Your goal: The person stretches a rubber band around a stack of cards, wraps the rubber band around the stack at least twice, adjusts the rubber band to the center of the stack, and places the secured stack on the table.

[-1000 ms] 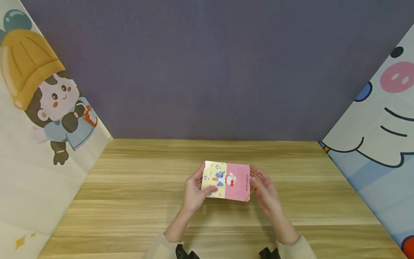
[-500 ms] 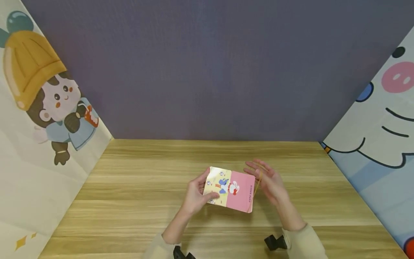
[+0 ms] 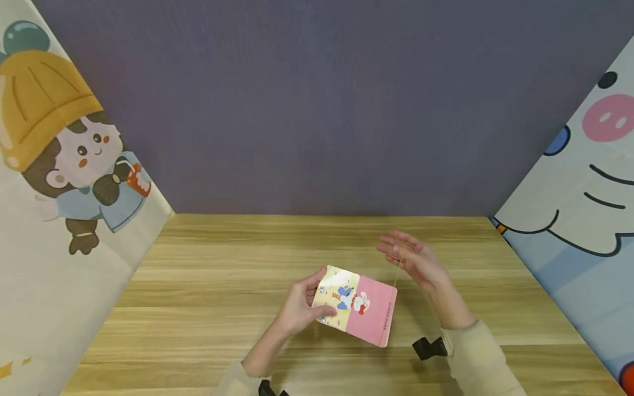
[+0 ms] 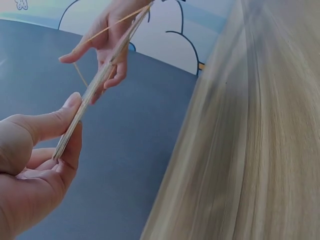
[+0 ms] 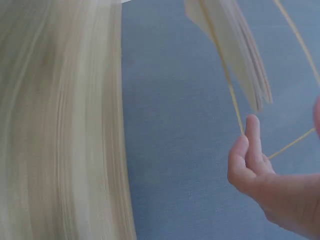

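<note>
My left hand holds a small notebook by its yellow end, thumb on top and fingers beneath. Its cover is half yellow, half pink, with cartoon figures. In the left wrist view the notebook appears edge-on, pinched by the left hand. A thin tan rubber band runs from the pink end to my right hand. That hand is apart from the notebook, its thumb and fingers spread inside the stretched band. In the right wrist view the band passes round the right hand's fingers.
A wood-grain table lies beneath both hands. Behind it rises a dark grey-blue panel. Cartoon-printed sheets flank the table at left and right. Black wrist mounts show at the sleeves.
My right hand has moved away from the notebook, up and to the right, stretching the rubber band. The notebook has tilted, its pink end dropping lower, while my left hand keeps its hold.
</note>
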Demonstrator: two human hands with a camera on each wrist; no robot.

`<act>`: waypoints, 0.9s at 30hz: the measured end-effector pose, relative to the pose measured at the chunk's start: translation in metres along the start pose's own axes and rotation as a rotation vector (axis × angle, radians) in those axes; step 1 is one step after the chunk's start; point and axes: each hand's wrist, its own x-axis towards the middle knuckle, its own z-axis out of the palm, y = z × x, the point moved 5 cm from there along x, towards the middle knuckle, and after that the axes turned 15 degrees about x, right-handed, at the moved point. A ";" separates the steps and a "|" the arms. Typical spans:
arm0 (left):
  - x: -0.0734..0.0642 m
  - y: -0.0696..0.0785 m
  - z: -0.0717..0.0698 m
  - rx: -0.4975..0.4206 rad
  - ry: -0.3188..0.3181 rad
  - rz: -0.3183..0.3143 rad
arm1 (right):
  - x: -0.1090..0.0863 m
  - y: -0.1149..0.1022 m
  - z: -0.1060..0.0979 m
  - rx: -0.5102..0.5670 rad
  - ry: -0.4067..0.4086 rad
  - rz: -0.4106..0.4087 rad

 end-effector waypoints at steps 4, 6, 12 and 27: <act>-0.001 0.004 -0.002 -0.003 -0.043 0.005 | 0.004 0.000 -0.001 0.046 -0.091 0.082; 0.000 0.001 -0.003 -0.007 -0.063 0.002 | 0.005 0.001 -0.001 0.095 -0.135 0.132; 0.004 -0.015 -0.004 -0.023 -0.106 -0.029 | 0.006 0.003 -0.002 0.221 -0.202 0.241; -0.043 -0.019 -0.016 -0.101 -0.253 -0.017 | -0.031 0.023 0.043 -0.161 -0.388 0.231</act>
